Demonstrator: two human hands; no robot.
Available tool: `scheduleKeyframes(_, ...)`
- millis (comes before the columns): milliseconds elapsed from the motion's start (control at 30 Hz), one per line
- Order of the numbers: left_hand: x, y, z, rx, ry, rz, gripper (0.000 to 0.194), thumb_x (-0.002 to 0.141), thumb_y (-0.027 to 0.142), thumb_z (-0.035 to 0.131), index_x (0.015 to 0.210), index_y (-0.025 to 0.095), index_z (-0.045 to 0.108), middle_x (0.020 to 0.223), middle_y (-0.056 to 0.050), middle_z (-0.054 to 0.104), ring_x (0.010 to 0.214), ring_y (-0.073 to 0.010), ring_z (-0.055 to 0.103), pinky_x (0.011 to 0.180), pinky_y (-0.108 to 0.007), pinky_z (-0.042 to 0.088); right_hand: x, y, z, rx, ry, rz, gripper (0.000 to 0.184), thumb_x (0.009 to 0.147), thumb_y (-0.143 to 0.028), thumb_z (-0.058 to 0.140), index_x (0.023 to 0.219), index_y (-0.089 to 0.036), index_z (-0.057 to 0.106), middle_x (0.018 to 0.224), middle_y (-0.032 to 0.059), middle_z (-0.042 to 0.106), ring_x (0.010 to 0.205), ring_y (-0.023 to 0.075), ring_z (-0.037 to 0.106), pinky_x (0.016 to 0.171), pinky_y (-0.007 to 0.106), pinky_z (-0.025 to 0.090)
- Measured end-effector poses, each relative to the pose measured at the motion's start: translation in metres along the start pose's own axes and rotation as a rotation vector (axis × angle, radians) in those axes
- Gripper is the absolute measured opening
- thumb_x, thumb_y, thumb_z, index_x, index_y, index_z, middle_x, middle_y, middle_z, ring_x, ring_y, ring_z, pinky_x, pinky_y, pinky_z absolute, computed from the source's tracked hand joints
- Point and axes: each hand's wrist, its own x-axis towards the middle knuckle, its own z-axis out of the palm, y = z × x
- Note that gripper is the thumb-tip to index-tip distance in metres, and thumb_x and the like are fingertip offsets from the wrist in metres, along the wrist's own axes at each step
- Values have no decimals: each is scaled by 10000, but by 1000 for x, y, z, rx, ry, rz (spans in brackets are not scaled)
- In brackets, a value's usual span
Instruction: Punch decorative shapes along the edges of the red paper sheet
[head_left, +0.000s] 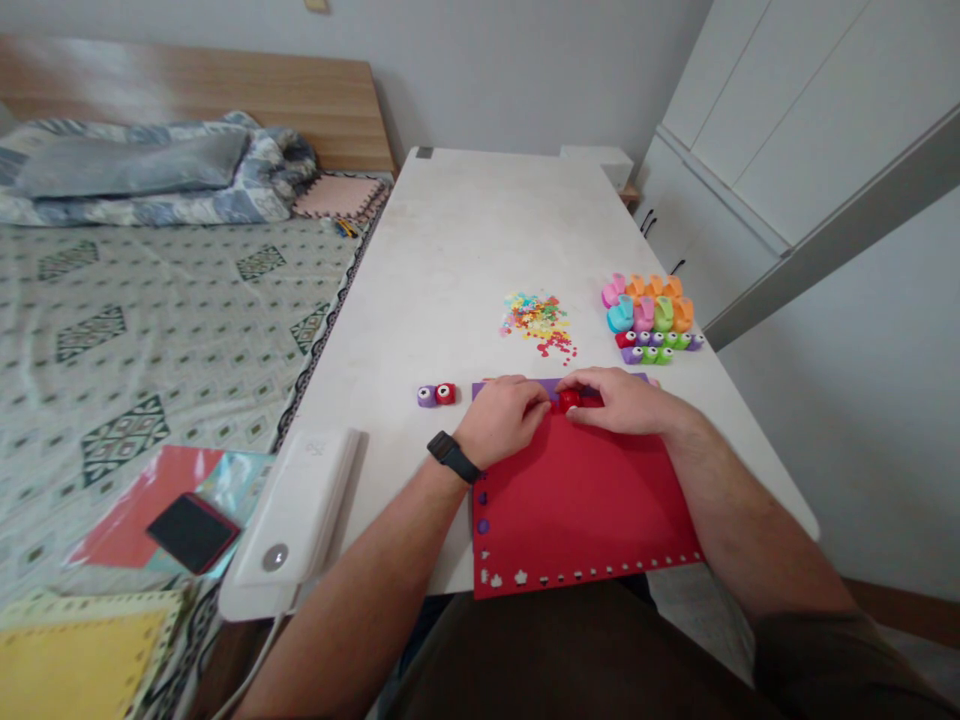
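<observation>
A red craft paper punch sits at the far edge of a red paper sheet, gripped between the thumb and fingers of my right hand. My left hand, wearing a dark watch, is closed at the sheet's far edge just left of the punch. Its fingertips are partly hidden. A purple sheet shows beneath the red one. Small punched holes line the red sheet's near and left edges. A purple punch and another red punch stand left of my left hand.
Colourful paper cutouts lie in a pile beyond the sheets. Several craft punches stand in rows at the right. A white device with a cable is at the table's left edge. A phone rests on the bed.
</observation>
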Motion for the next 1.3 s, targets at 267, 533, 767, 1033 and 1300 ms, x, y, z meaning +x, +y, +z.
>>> scheduleKeyframes(267,1,1,0,8,5,2,169,969,243,547,908,190,694,891,-62,713,861,-194,641,818,-326,475,-2,1,-1,15,-17,6,349,852,-287,714,1199,-260,694,1111,40,749,965,226,680,893,369,507)
scheduleKeyframes(533,0,1,0,14,9,5,165,967,239,549,908,191,696,896,-58,709,865,-193,641,821,-328,478,-1,1,1,-8,-25,36,363,856,-302,711,1209,-220,685,1127,58,746,969,216,683,897,348,499)
scheduleKeyframes(767,0,1,0,9,4,2,170,970,241,544,913,191,696,886,-57,703,866,-198,640,819,-332,475,-1,-5,0,-47,-25,34,286,851,-274,705,1128,-204,699,1052,56,744,909,205,665,843,330,482)
scheduleKeyframes(1033,0,1,0,21,7,15,174,973,254,543,888,189,680,864,-51,695,841,-194,628,797,-332,469,1,-7,4,-70,-5,28,212,853,-236,697,1063,-202,692,998,49,731,870,194,639,809,317,464)
scheduleKeyframes(1300,0,3,-1,25,5,-2,176,971,250,545,909,193,699,880,-61,706,862,-201,643,813,-337,482,2,-9,7,-97,21,-4,165,851,-192,689,1016,-197,688,974,57,717,872,201,625,814,327,457)
